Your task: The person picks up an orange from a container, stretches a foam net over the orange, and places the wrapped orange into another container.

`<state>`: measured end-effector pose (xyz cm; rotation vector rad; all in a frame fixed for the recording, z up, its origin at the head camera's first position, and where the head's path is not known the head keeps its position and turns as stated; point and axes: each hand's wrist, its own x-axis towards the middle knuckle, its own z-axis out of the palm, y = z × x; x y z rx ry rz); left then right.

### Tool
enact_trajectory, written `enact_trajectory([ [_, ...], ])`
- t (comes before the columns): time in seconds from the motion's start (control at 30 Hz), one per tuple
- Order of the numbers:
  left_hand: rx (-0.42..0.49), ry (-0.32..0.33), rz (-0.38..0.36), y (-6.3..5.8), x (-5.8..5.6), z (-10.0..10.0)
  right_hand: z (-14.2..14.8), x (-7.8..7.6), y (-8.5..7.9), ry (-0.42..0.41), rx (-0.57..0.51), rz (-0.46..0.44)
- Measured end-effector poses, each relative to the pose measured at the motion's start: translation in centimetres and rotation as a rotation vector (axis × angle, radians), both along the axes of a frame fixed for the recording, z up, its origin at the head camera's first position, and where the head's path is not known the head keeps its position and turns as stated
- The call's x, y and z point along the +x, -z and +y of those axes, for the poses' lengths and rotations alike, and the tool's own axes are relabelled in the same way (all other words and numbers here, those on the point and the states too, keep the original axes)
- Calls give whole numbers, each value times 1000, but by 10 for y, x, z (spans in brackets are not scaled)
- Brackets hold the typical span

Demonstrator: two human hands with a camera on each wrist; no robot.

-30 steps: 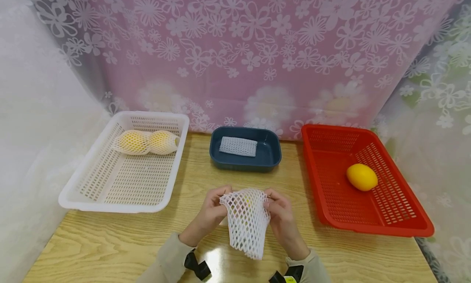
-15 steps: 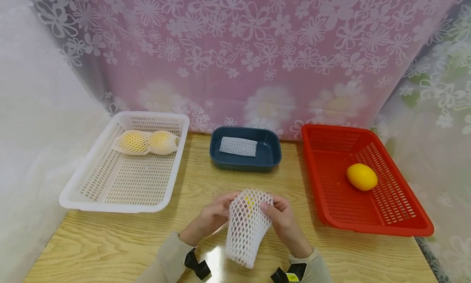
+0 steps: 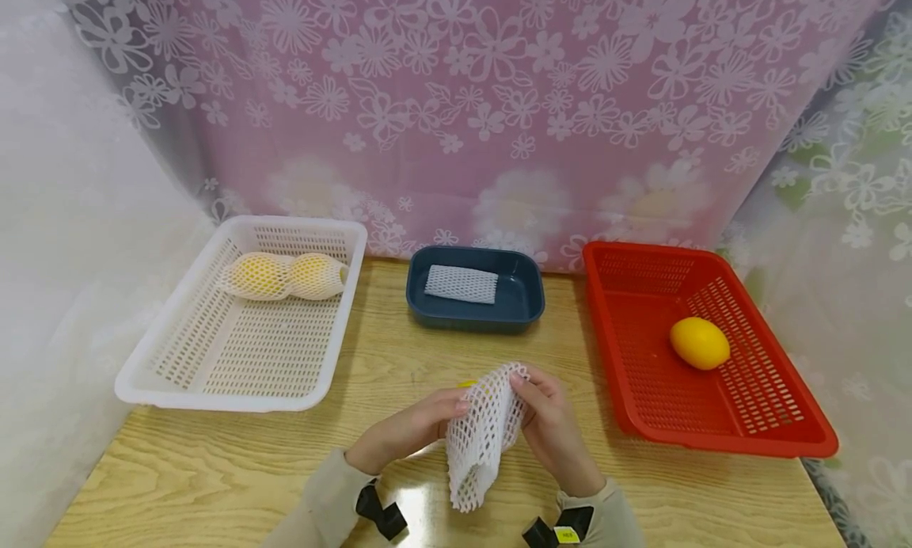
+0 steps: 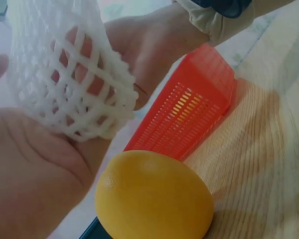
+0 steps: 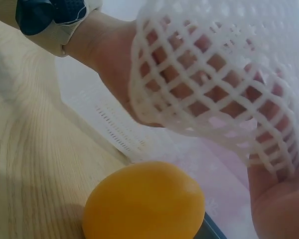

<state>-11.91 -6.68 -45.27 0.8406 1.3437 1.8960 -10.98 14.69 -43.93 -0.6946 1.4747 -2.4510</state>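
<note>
A white foam fruit net (image 3: 480, 437) is between both hands above the table, its lower end hanging down and partly opened. My left hand (image 3: 409, 429) holds its left side, the thumb lying on the mesh. At its upper right edge my right hand (image 3: 556, 433) pinches it between thumb and fingers. Through the mesh (image 5: 209, 74) in the right wrist view, some fingers show. A smooth yellow fruit (image 4: 154, 196) rests on the table beyond the net; from the head view only a yellow sliver (image 3: 467, 383) of it shows.
To the left, a white basket (image 3: 324, 374) contains two yellow fruits in foam netting (image 3: 285, 276). A dark blue tray (image 3: 523, 294) at the back holds a flat foam net (image 3: 461, 284). The red basket (image 3: 627, 358) at right holds one yellow fruit (image 3: 701, 343).
The net has turned and narrowed, its lower end now showing its opening. My left hand has shifted from the top edge down its left side; the right thumb has moved onto the top edge.
</note>
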Motion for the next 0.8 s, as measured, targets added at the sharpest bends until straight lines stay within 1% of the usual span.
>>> enact_trajectory([
  [0.07,52,0,-11,0,0,-1,-1,0,1,5,34,-41],
  [0.1,93,-5,-16,0,0,-1,-1,1,2,5,53,-58],
  [0.17,205,-13,-34,0,-2,-2,-1,1,3,6,98,-94],
  [0.3,464,-22,-68,0,-8,-4,-1,3,6,-5,188,-169],
  [0.33,512,-23,-70,0,-10,-4,-1,4,6,-9,205,-182],
  [0.4,569,-30,-66,1,-12,-4,-1,4,7,-19,226,-196],
  [0.43,580,-31,-63,1,-13,-5,-2,4,7,-22,230,-201],
  [0.5,553,-32,-57,2,-13,-5,-2,4,7,-38,212,-199],
  [0.57,471,-26,-68,3,-12,-4,-2,4,7,-58,144,-201],
  [0.73,210,65,-123,7,-7,-3,-2,2,3,-96,-104,-220],
  [0.8,149,101,-127,8,-6,-3,-2,0,2,-91,-157,-237],
])
